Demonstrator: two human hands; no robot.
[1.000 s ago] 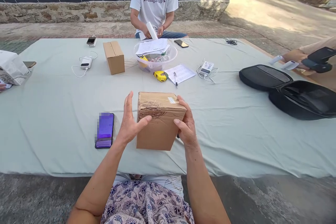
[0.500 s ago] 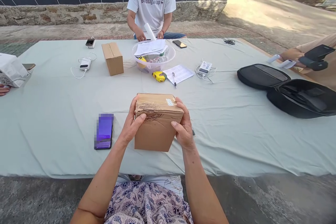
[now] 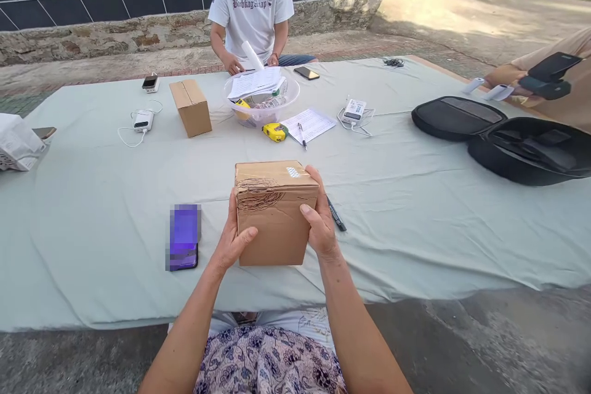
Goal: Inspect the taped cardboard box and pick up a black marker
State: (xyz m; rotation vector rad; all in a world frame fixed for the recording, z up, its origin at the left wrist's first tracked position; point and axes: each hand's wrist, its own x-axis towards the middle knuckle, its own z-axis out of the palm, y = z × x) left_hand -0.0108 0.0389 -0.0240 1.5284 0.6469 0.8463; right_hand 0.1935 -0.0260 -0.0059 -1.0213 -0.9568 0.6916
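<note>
A brown cardboard box (image 3: 272,215) with black scribbles near its top edge is held between both my hands over the near part of the table (image 3: 92,197). My left hand (image 3: 233,240) grips its lower left side, thumb on the front face. My right hand (image 3: 317,218) clasps its right side, fingers reaching over the top edge. A purple phone (image 3: 183,238) lies on the cloth just left of my left hand. A black marker (image 3: 335,214) lies right of my right hand.
Across the table a person in a white T-shirt (image 3: 252,9) handles a white roll. Near them stand a second cardboard box (image 3: 191,107), a clear bowl (image 3: 261,98) with papers, a yellow tape measure (image 3: 275,132), a power bank (image 3: 143,120). An open black case (image 3: 503,138) lies right.
My left hand went from open beside the box to gripping its left side, then slid lower. The box stayed between my hands, drawn slightly nearer.
</note>
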